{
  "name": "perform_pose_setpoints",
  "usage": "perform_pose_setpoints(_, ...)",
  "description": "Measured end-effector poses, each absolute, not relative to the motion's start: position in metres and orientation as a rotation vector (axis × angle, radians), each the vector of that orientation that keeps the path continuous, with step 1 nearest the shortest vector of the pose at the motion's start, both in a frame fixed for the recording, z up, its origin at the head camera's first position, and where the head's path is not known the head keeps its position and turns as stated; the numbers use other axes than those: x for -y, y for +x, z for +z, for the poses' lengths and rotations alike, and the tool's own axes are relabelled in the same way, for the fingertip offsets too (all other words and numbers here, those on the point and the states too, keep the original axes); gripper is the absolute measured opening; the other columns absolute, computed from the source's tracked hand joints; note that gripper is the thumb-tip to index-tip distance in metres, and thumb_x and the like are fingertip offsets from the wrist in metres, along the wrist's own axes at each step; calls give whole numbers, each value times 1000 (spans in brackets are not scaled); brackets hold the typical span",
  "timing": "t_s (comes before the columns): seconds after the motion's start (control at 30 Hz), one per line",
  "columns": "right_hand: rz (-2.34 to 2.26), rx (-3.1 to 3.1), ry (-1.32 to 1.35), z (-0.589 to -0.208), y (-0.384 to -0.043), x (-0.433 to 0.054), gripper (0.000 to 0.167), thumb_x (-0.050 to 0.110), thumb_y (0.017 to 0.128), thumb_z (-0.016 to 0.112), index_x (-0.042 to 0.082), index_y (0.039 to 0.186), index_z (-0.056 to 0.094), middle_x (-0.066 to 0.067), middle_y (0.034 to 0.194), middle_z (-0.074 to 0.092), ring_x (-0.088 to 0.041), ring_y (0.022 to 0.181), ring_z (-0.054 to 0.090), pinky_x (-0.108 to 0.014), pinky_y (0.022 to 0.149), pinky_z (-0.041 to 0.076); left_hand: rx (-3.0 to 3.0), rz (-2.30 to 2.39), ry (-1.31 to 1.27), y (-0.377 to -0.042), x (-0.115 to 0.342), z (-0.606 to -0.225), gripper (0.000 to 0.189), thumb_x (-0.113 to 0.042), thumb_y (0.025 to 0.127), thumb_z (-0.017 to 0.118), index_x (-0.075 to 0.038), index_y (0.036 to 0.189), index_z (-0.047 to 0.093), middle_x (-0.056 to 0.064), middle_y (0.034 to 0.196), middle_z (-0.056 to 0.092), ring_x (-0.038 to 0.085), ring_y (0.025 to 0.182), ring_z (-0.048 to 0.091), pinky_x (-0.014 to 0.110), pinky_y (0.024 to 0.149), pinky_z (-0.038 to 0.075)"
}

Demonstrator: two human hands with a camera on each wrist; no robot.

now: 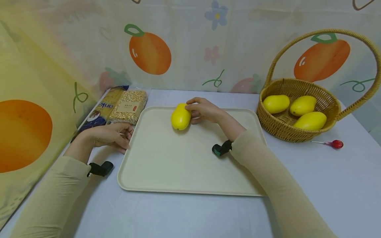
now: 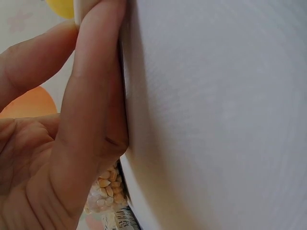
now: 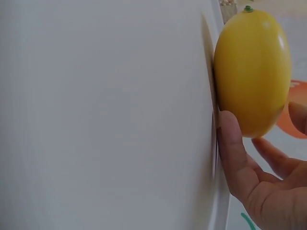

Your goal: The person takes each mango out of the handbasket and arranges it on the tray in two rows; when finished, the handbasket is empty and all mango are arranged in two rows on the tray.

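Note:
A smooth yellow mango [image 1: 180, 117] with a small green stem lies on the far part of a cream tray [image 1: 190, 158]. My right hand [image 1: 205, 110] is at the mango's right end. In the right wrist view, its fingers [image 3: 231, 139] are spread loosely around that end of the mango [image 3: 253, 72], one fingertip against or very near the skin. At the tray's left rim, my left hand [image 1: 111, 136] pinches the edge between thumb and fingers. Up close in the left wrist view, the left hand [image 2: 72, 120] hides most of that rim.
A wicker basket [image 1: 276, 127] with three yellow mangoes stands at the right. By it lies a red lollipop [image 1: 337, 144]. A bag of corn kernels [image 1: 128, 105] and a blue-and-gold packet [image 1: 101, 107] lie left of the tray. A fruit-print cloth [image 1: 184, 49] hangs behind.

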State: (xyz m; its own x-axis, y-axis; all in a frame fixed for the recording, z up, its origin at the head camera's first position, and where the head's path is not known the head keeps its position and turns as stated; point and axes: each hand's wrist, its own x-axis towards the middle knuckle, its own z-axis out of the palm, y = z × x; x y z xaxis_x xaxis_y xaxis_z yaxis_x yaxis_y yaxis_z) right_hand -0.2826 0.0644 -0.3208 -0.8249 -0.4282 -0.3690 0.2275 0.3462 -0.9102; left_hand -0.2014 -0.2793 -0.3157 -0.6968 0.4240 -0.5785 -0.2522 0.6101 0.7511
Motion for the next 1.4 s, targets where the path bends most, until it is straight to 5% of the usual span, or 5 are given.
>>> perform_pose_setpoints(0.63, -1493, -2122, -326, -294, -271, -109, 47, 26, 101, 53, 7, 142, 41, -17, 152, 40, -38, 132, 52, -46, 100, 56, -2062, 1109, 148, -201, 281, -317, 52, 0, 82, 66, 7, 123, 35, 10, 105, 46, 18, 88, 58, 31, 80, 61)
perform_pose_setpoints(0.93, -1528, -2146, -389, -276, -260, -134, 43, 27, 103, 50, 10, 142, 41, -14, 144, 46, -39, 130, 50, -44, 101, 56, -2062, 1118, 141, -200, 280, -316, 51, 1, 82, 65, 6, 123, 35, 9, 104, 46, 17, 88, 58, 29, 80, 61)
perform_pose_setpoints(1.4, -1662, -2197, -466, -237, -250, -165, 33, 25, 103, 49, 13, 134, 47, -5, 130, 54, -14, 107, 62, -29, 89, 60, -2066, 1111, 146, -200, 281, -317, 51, 0, 83, 65, 6, 123, 35, 10, 105, 46, 17, 88, 59, 29, 80, 61)
